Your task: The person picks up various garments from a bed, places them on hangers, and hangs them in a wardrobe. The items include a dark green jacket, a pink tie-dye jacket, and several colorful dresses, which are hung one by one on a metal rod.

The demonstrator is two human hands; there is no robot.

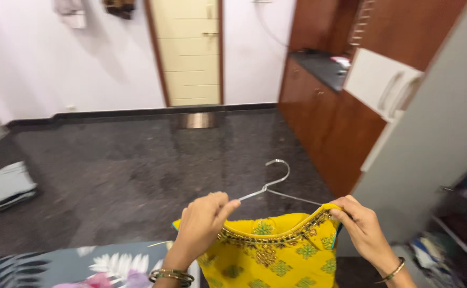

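Note:
A yellow garment (pixel 276 253) with green motifs and a beaded neckline hangs low in the middle of the head view. A thin metal hanger (pixel 274 181) sticks out of its neck, hook upward. My left hand (pixel 204 224) pinches the garment's left shoulder and the hanger wire. On the right shoulder of the garment, my right hand (pixel 362 229) grips the cloth over the hanger's end. Both wrists wear bangles.
A dark polished floor (pixel 137 165) stretches to a cream door (pixel 189 50). Brown cabinets with a dark counter (pixel 324 101) stand at the right, beside an open grey wardrobe door (pixel 436 138) and shelves of clothes. A flowered sheet (pixel 84 266) lies bottom left; a folded grey cloth (pixel 8 184) lies on the floor.

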